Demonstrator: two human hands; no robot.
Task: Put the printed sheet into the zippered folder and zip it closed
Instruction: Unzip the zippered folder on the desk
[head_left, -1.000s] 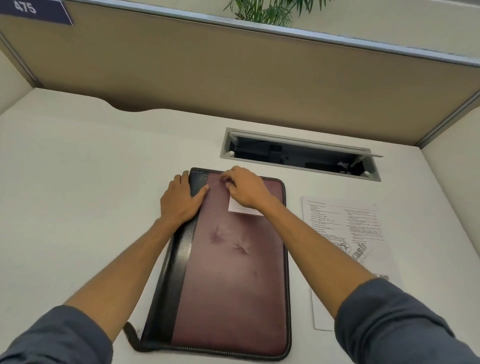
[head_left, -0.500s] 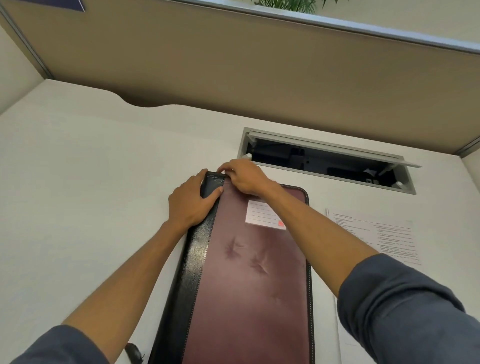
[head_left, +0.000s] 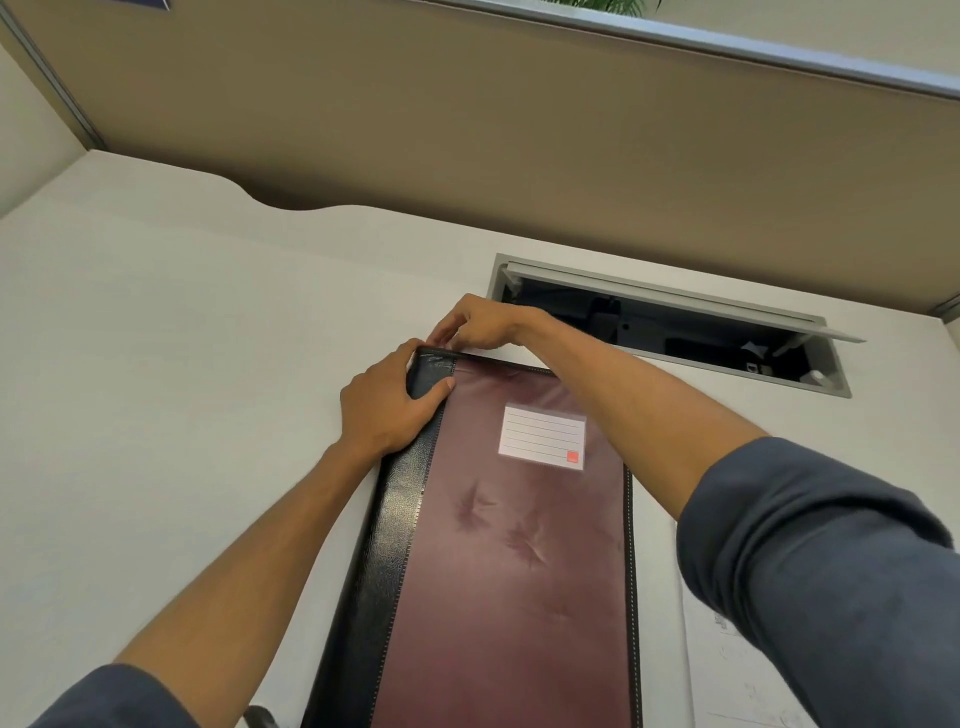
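Note:
A maroon zippered folder (head_left: 514, 561) with a black spine lies flat on the white desk, a lined white label (head_left: 540, 436) on its cover. My left hand (head_left: 389, 405) presses down on the folder's far left corner, thumb on the cover. My right hand (head_left: 478, 322) is at the far edge just beyond that corner, fingertips pinched together on something small I cannot make out, likely the zipper pull. The printed sheet (head_left: 737, 675) lies on the desk to the right of the folder, mostly hidden by my right sleeve.
An open cable hatch (head_left: 670, 332) is sunk into the desk just beyond the folder, to the right. A tan partition wall (head_left: 467, 130) closes the back of the desk. The folder's strap end (head_left: 260, 719) shows at the bottom edge.
My right hand has moved from the cover over the label to the folder's far left corner edge. The left hand stayed on that corner. The view has moved closer and leftward.

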